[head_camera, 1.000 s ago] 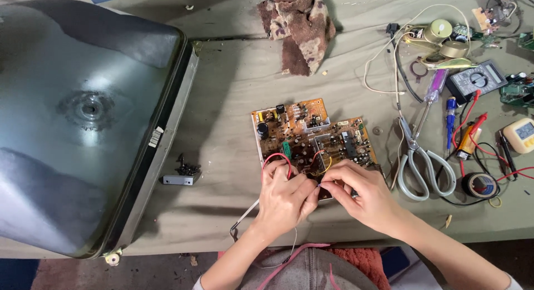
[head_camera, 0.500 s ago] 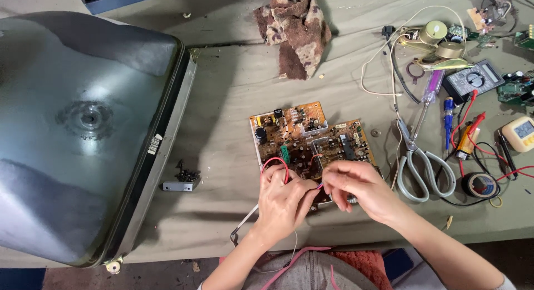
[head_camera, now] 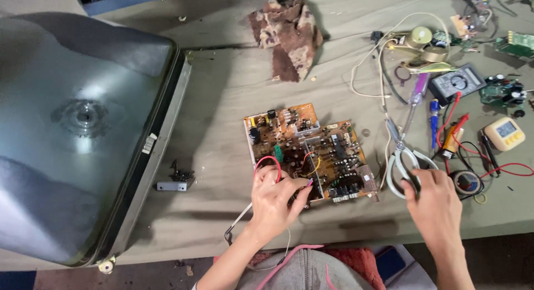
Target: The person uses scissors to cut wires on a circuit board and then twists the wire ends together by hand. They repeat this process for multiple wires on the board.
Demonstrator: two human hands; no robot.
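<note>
Grey-green cloth covers the workbench (head_camera: 222, 101), and it is crowded. Left hand (head_camera: 275, 204) sits at the near edge of the brown circuit board (head_camera: 308, 151) at the bench's centre, fingers curled and pinching at a red wire (head_camera: 267, 159) looping off the board. Right hand (head_camera: 436, 206) is out to the side, fingers bent down onto the white handles of the scissors (head_camera: 403, 156); whether they actually grip, I cannot tell. Big grey television tube (head_camera: 78, 134) lies far left, a brown rag (head_camera: 289, 34) up top, a multimeter (head_camera: 459, 83) beyond the scissors.
</note>
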